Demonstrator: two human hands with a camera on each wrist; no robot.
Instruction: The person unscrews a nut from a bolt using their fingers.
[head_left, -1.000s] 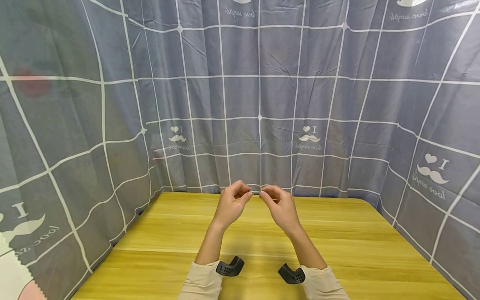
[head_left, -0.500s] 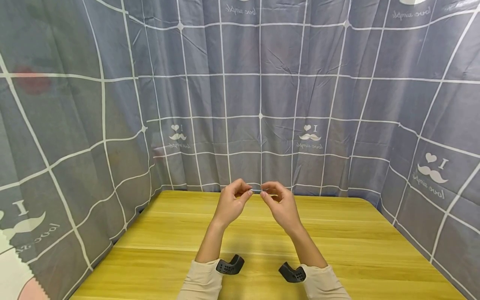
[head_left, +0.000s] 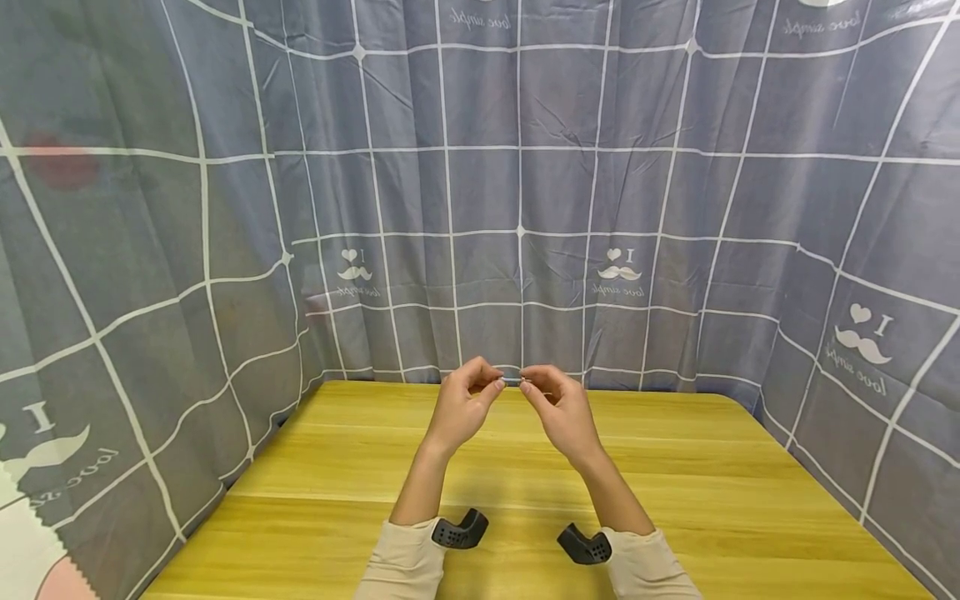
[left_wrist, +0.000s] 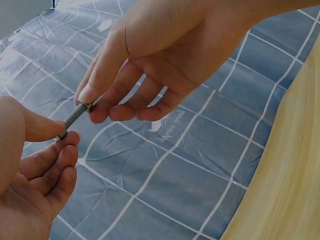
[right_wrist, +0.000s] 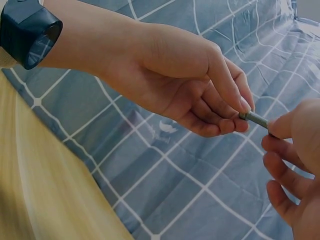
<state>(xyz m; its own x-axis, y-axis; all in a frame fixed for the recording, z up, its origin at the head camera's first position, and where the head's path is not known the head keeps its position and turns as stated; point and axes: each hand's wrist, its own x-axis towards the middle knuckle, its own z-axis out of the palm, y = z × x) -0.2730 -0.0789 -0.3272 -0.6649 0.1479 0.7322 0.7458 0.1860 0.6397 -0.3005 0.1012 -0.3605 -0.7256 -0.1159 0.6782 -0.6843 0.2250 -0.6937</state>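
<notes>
A small threaded metal bolt (left_wrist: 75,116) spans the short gap between the two hands, held above the table's far edge. Its one end sits between the thumb and index finger of the left hand (head_left: 459,410). At the other end the right hand (head_left: 564,415) pinches a small nut (left_wrist: 89,107) with thumb and index fingertips. The right wrist view shows the bare threads of the bolt (right_wrist: 257,120) between both sets of fingertips. Fingers partly cover both ends. The other fingers of each hand are loosely bent.
A yellow wood-grain table (head_left: 480,483) lies beneath the forearms. Grey-blue grid curtains (head_left: 555,200) enclose its back and sides. A black wrist device (head_left: 460,530) is on the left forearm and another black wrist device (head_left: 583,546) on the right.
Both hands stay in nearly the same place. The right fingertips have shifted slightly at their end of the bolt, and its shank shows more clearly than a second ago.
</notes>
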